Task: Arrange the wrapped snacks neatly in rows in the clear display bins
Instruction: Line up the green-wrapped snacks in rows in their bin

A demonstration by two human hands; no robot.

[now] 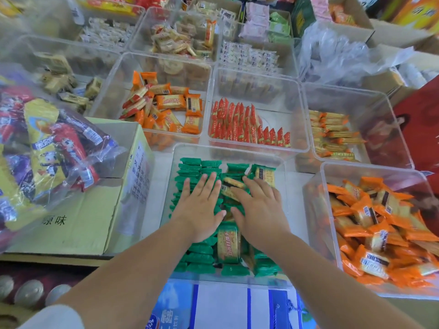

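A clear display bin (228, 149) right in front of me holds green-wrapped snacks (202, 260), many standing in rows on the left and several lying loose in the middle. My left hand (202, 205) lies flat with straight fingers on the left rows. My right hand (259, 210) lies flat beside it, fingers spread over the loose green packs in the middle. Neither hand grips a pack. One green pack (228, 244) lies face up between my wrists.
To the right stands a bin of jumbled orange packs (380, 233). Behind are bins with red packs in rows (240, 124), mixed orange packs (164, 105) and yellow packs (332, 136). On a cardboard box (78, 222) at left rests a plastic bag of snacks (47, 148).
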